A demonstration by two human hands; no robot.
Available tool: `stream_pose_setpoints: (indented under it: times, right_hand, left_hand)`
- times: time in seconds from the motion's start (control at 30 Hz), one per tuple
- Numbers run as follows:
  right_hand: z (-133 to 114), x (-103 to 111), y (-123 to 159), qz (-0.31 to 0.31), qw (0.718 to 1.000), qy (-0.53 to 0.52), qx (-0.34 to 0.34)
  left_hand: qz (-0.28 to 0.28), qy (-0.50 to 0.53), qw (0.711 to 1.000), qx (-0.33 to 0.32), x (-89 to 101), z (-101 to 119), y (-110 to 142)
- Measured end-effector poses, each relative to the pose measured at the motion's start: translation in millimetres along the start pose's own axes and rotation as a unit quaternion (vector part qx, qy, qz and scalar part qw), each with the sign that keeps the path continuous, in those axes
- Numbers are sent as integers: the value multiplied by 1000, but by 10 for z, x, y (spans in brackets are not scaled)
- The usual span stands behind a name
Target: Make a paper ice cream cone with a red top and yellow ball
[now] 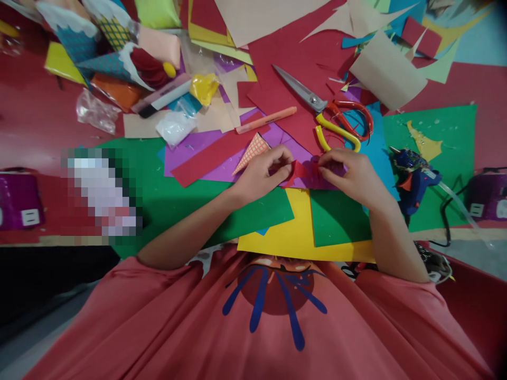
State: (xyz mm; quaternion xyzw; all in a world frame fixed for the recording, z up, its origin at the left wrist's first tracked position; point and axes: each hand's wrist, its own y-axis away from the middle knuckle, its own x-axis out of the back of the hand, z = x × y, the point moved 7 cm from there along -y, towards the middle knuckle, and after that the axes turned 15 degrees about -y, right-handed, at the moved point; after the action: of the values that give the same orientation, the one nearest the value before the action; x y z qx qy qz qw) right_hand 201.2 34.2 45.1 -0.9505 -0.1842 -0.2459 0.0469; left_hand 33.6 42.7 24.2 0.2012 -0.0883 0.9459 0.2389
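Note:
My left hand (266, 170) is closed in a pinch on a small piece of red paper (301, 171), folded or curled at that end. The fingertips of my right hand (350, 171) are pinched at the other end of the red paper; part of the grip is hidden. Beside my left hand lies a small paper cone (252, 152) with an orange grid pattern, partly covered by the fingers. Purple paper (214, 153) is under both hands. Just beyond my right hand are scissors (317, 103) with red and yellow handles, their blades pointing away to the left.
A blue glue gun (419, 192) lies on green paper at the right. An orange pen (266, 120) rests beyond the cone. Finished-looking paper cones (114, 66), clay packets (158, 45) and paper scraps crowd the far side. A pixelated item (101, 192) is at the left.

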Motion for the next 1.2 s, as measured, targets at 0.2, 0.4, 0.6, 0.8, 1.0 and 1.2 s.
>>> stream_pose_setpoints:
  times: [0.2,0.4,0.6,0.8,1.0,1.2]
  right_hand:
    - [-133,94,-19,97,995,0,8]
    - [-232,-139,-12,108,991,-5,80]
    - [-197,-239,25,129,987,11,97]
    - [-207,-281,16,123,987,-2,107]
    - [-251,-299,28,127,982,2,139]
    - [-231,-316,25,121,984,4,129]
  left_hand:
    - [44,-72,996,-8,50,-38,30]
    - [55,-113,992,-13,56,-40,38]
    - [47,-122,991,-27,42,-33,44]
    - [44,-130,990,-38,30,-20,49]
    - [51,-133,989,-41,36,-21,55]
    - [61,-160,983,-61,38,-2,58]
